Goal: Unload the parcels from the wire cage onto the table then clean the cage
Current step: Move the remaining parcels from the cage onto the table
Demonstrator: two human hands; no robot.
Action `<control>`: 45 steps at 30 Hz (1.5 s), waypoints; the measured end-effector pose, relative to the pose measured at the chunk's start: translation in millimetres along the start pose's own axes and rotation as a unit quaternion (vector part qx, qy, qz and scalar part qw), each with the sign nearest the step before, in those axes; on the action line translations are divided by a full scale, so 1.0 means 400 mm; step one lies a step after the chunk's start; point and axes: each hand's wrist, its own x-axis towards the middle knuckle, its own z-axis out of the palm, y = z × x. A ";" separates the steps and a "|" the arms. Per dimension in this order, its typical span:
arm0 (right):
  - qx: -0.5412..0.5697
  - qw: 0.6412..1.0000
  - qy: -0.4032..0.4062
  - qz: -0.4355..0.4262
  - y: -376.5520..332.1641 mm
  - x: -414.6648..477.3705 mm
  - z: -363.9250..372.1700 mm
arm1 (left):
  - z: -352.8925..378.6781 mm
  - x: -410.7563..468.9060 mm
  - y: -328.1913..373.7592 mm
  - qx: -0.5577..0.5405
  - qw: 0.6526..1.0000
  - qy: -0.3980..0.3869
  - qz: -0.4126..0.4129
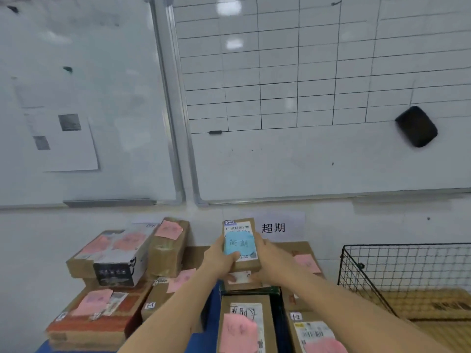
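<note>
Two hands around one small parcel (240, 244), held up over the middle of the crowded surface (206, 340).

Far left: stacked parcels (102, 263) bearing pink notes, already lying on that surface, some flat, one pile up against the wall.

Next, left hand (220, 259): fingers curled round the parcel's left edge, thumb laid across the blue note on its face.

Between the hands, the parcel itself: brown carton, long axis pointing away from the body toward the wall, label side tilted up toward the camera, far end higher than the near end.

Then right hand (266, 261): wrapped round the right edge, fingers tucked beneath, mirroring the other. Neither hand nearer, with the grip shared evenly.

Directly below, more cartons, so little bare room for setting down. Likeliest spot, as a guess: just ahead, by the wall under the printed sign (273, 228).

Far right: wire cage (407, 266), well apart from both hands and closer to the right arm. No parcel visible inside through the mesh, though its right part is cut off by the frame edge.
</note>
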 end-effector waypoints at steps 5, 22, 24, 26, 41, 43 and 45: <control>0.020 1.000 0.000 0.023 -0.016 0.087 0.058 | -0.022 0.105 -0.020 0.014 1.000 -0.014 -0.002; -0.003 0.997 -0.033 0.068 0.020 0.179 0.076 | 0.016 0.248 -0.047 0.209 0.973 -0.076 0.066; -0.002 0.998 -0.020 0.067 0.025 0.170 0.066 | 0.011 0.240 -0.050 0.243 0.964 -0.066 0.083; 0.007 0.998 -0.010 0.057 0.030 0.153 0.046 | 0.002 0.223 -0.047 0.303 0.944 -0.034 0.128; -0.109 0.991 0.073 -0.003 0.248 -0.130 -0.211 | 0.245 -0.015 0.141 0.372 0.899 -0.011 0.232; -0.090 0.994 0.055 0.021 0.325 -0.207 -0.257 | 0.334 -0.073 0.201 0.354 0.903 -0.019 0.244; -0.053 0.996 0.039 0.054 0.408 -0.282 -0.306 | 0.445 -0.137 0.277 0.336 0.903 -0.038 0.265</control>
